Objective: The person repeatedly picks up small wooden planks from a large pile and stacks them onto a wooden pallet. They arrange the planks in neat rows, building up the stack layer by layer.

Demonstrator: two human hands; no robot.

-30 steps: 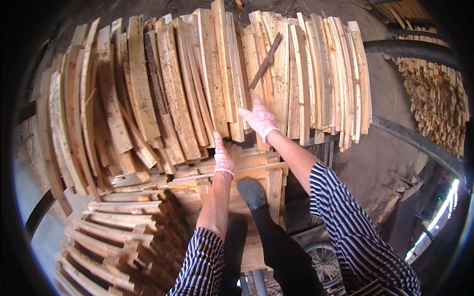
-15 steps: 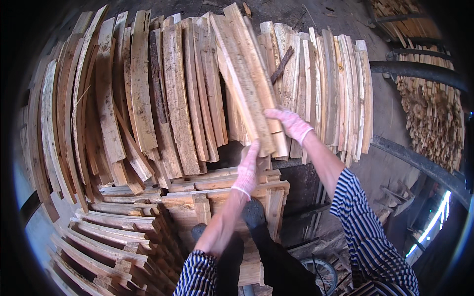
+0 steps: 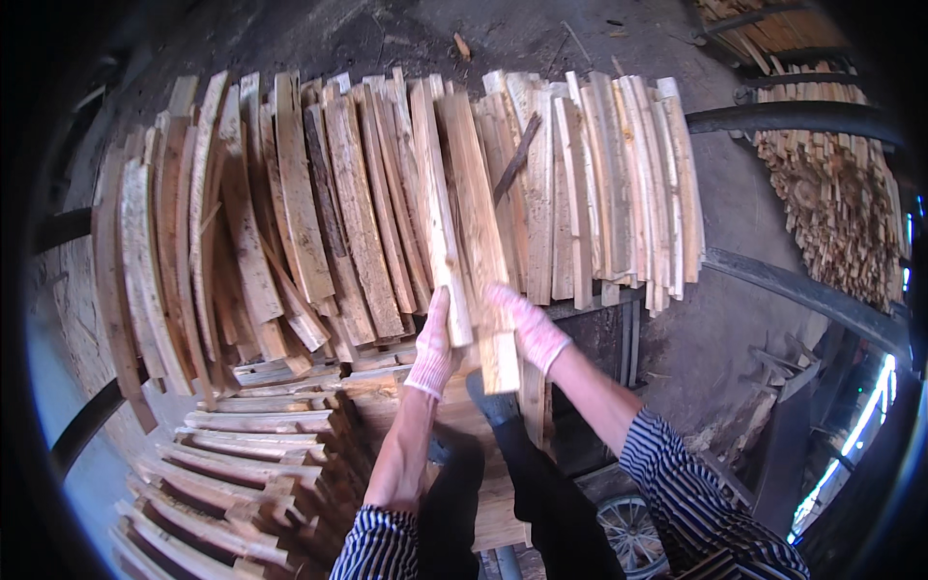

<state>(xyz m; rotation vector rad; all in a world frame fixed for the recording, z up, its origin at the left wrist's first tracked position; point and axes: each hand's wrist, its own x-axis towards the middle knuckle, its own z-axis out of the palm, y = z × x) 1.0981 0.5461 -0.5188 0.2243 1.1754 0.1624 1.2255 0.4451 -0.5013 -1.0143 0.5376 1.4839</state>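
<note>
Near the middle of a wide row of rough wooden boards (image 3: 290, 193), both my hands are on loose boards that lie lengthwise away from me. My left hand (image 3: 431, 350), in a pale pink glove, is closed on the near end of a narrow, light board (image 3: 438, 222). Closed on the side of a wider board (image 3: 480, 208) is my right hand (image 3: 528, 329), gloved the same way. The near end of a wooden piece (image 3: 501, 365) juts out below my right hand; whether it belongs to that board I cannot tell.
At lower left, a criss-cross stack of boards (image 3: 242, 474) rises beside my legs. Dark metal bars (image 3: 802, 300) run along the right, with a larger wood pile (image 3: 831, 193) beyond them. A spoked wheel (image 3: 630, 532) stands low near my right leg.
The two boards, crossed at a slant before, now lie more upright and side by side, slightly apart. My hands have come nearer to me and my right hand has moved left.
</note>
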